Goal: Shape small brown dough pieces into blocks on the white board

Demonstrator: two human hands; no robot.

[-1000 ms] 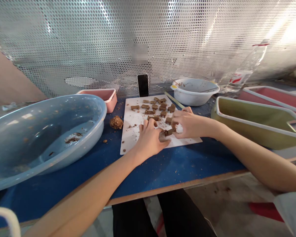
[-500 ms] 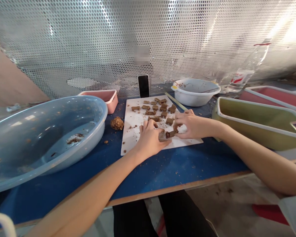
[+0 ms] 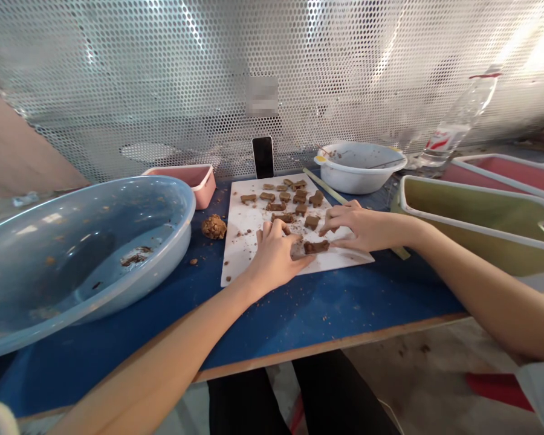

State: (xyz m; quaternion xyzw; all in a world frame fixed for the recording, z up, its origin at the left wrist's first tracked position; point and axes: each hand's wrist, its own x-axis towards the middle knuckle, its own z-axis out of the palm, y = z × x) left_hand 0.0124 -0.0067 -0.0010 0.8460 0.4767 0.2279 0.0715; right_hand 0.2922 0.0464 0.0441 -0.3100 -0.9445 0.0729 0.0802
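A small bone-shaped piece of brown clay-like material (image 3: pixel 316 247) lies near the front of a white board (image 3: pixel 247 260). My left hand (image 3: pixel 276 251) rests on the board just left of it, thumb and fingers apart. To the piece's right, my right hand (image 3: pixel 356 226) is open with its fingers spread, near the piece and apart from it. Several more shaped brown pieces lie across the board, among them a blocky one (image 3: pixel 312 222) and a long one (image 3: pixel 282 217) beyond my left fingers. Crumbs are scattered around them.
Left of the board sit a brown lump (image 3: pixel 214 227), a large blue basin (image 3: pixel 163 266) and a pink box (image 3: pixel 204 187). Behind stand a phone (image 3: pixel 263 157) and a white basin (image 3: pixel 358 180). A stick (image 3: pixel 324 186), a green bin (image 3: pixel 462 241) and a bottle (image 3: pixel 457 124) are right.
My right hand has let go of the bone-shaped piece and spread its fingers, moving slightly right. The piece now lies flat on the board. My left hand has hardly moved.
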